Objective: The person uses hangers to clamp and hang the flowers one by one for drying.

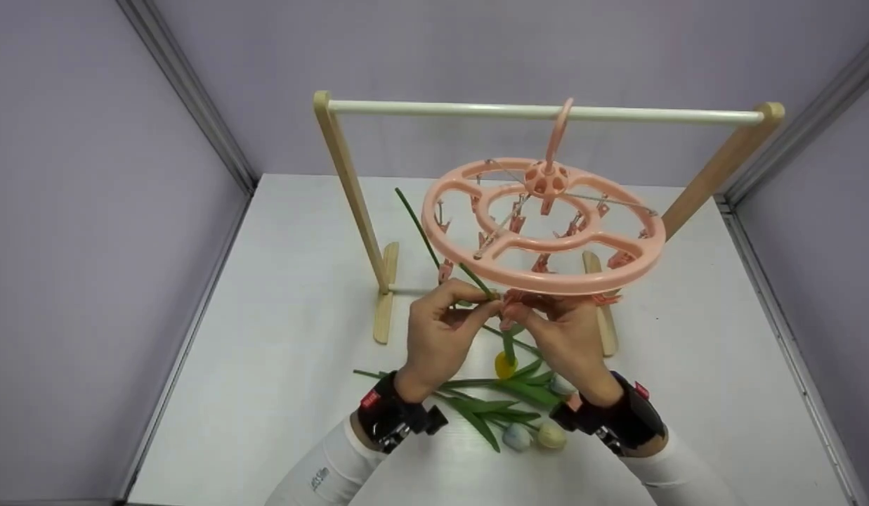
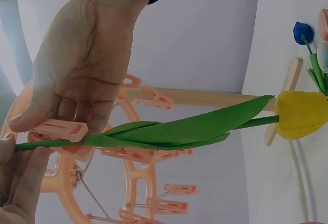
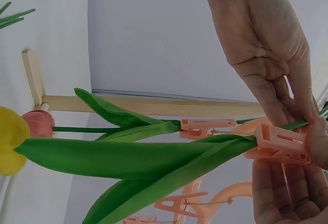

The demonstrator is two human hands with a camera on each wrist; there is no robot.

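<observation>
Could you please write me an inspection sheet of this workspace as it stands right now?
Surface: white table, tulips lying on it.
Job's things: yellow tulip hangs head down, its stem at a pink clip of the round clip hanger, which hangs from the wooden rack.
Clutter: loose tulips lie near the wrists.
Grippers: left hand pinches the stem; right hand pinches the clip.
Cables: nothing seen.
Surroundings: plain lilac walls.
</observation>
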